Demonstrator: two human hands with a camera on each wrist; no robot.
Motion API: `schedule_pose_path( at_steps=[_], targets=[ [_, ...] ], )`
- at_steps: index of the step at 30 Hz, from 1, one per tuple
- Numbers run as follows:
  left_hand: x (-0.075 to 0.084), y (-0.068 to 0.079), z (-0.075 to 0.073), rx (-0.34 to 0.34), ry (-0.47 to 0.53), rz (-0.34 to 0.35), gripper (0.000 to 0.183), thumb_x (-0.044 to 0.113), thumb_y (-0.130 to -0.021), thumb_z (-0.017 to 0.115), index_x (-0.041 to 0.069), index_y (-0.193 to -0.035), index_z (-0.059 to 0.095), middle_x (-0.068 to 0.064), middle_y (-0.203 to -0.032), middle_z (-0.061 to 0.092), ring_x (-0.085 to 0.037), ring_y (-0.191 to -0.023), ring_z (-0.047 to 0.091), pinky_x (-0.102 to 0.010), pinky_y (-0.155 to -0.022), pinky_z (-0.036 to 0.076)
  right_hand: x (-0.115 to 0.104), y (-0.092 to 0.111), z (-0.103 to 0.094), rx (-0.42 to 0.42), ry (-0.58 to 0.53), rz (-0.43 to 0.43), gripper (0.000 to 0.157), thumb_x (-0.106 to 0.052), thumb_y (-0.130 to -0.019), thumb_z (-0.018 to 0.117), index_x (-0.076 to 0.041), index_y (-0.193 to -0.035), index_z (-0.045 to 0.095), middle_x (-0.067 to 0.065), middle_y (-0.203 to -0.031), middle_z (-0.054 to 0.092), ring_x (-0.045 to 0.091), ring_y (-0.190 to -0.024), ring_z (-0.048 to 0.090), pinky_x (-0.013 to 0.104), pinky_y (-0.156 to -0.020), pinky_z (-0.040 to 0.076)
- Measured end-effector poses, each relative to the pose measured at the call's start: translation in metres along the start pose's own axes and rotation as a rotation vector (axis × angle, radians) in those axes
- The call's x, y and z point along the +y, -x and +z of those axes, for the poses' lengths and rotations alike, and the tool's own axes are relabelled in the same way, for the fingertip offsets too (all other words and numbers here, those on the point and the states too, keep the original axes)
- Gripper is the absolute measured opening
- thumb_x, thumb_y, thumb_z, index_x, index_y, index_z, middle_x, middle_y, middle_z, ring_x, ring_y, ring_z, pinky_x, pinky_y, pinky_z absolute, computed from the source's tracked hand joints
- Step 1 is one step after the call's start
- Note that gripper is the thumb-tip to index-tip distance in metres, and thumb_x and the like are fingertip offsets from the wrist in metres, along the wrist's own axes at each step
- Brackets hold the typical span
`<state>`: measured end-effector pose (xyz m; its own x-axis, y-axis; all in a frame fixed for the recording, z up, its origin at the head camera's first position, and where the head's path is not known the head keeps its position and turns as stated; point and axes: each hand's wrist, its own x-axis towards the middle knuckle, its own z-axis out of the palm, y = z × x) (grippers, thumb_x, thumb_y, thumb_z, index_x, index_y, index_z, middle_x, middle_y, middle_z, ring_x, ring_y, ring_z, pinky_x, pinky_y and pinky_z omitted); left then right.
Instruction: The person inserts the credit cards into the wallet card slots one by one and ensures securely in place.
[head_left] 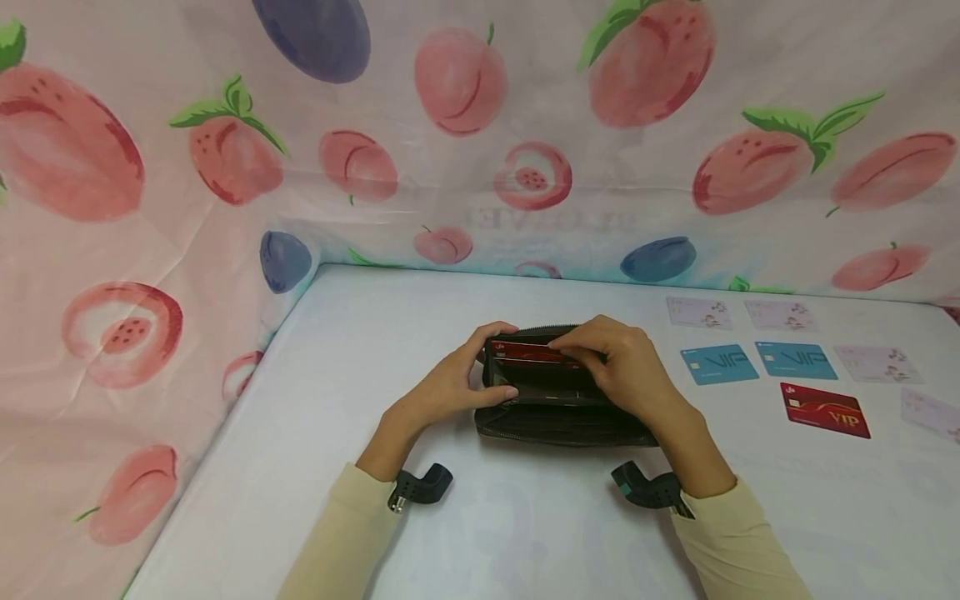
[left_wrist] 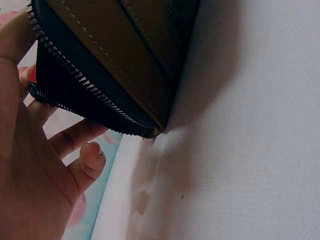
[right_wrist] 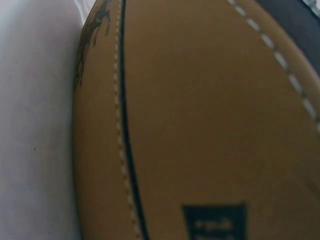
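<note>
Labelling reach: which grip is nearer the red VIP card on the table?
Right: the right grip is at the wallet, left of the red VIP card; the left grip holds the wallet's left end, farther off.

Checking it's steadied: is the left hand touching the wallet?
Touching. The head view shows the left hand gripping one end of the wallet, its thumb laid over the inside and a finger at the far rim.

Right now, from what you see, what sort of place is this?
Probably an improvised tabletop recording corner: a wrinkled fruit-printed sheet lines the back and left, a plain white tabletop fills the foreground, and a black device sits at each wrist.
</note>
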<state>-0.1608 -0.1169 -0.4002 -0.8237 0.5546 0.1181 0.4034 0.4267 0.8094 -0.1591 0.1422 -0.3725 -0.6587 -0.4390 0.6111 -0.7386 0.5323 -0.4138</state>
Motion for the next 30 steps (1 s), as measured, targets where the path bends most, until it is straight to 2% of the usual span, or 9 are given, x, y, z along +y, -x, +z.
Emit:
schedule_pose_path(
  at_steps=[8,14,22,26,30],
  targets=[
    [0.0000,0.0002,0.0001,-0.002,0.003,0.012,0.072,0.034,-0.085,0.073,0.040,-0.142,0.029,0.009,-0.121,0.053,-0.015,-0.104,0.049,-0.038,-0.071,0.042,0.0000,0.0004,-0.0002,-0.018,0.018,-0.011,0.024,0.004,-0.078,0.074,-0.014,-0.094,0.077,-0.001,-0.083,0.068,0.015,-0.077,0.061,0.036,-0.062,0.049],
    [0.0009,0.0006,0.0002,0.001,0.005,0.010,0.072,0.034,-0.085,0.073,0.041,-0.142,0.030,0.009,-0.123,0.051,-0.016,-0.103,0.049,-0.038,-0.070,0.042,0.0011,0.0003,0.0007,-0.029,0.037,-0.025,0.024,0.003,-0.077,0.075,-0.015,-0.093,0.078,-0.003,-0.084,0.068,0.015,-0.079,0.060,0.036,-0.062,0.049],
    [0.0017,0.0010,0.0004,0.000,0.007,-0.004,0.072,0.035,-0.085,0.073,0.043,-0.142,0.029,0.012,-0.126,0.049,-0.016,-0.105,0.048,-0.038,-0.071,0.043,-0.0004,0.0000,-0.0006,-0.077,0.079,0.000,0.028,0.006,-0.076,0.076,-0.015,-0.094,0.078,-0.002,-0.089,0.068,0.018,-0.087,0.060,0.039,-0.068,0.051],
    [0.0021,0.0012,0.0004,0.001,0.016,-0.008,0.073,0.035,-0.085,0.073,0.044,-0.142,0.029,0.012,-0.126,0.049,-0.016,-0.105,0.048,-0.038,-0.070,0.043,-0.0027,0.0006,-0.0021,-0.121,0.121,0.010,0.025,0.002,-0.078,0.076,-0.015,-0.096,0.078,-0.002,-0.092,0.067,0.018,-0.090,0.059,0.039,-0.070,0.051],
    [0.0025,0.0015,0.0000,0.000,0.028,-0.008,0.073,0.035,-0.085,0.073,0.044,-0.142,0.029,0.011,-0.126,0.049,-0.017,-0.105,0.048,-0.038,-0.071,0.043,-0.0033,0.0008,-0.0021,-0.145,0.156,-0.015,0.020,-0.011,-0.079,0.079,-0.015,-0.098,0.077,-0.002,-0.095,0.065,0.016,-0.090,0.057,0.036,-0.068,0.051]
  ],
)
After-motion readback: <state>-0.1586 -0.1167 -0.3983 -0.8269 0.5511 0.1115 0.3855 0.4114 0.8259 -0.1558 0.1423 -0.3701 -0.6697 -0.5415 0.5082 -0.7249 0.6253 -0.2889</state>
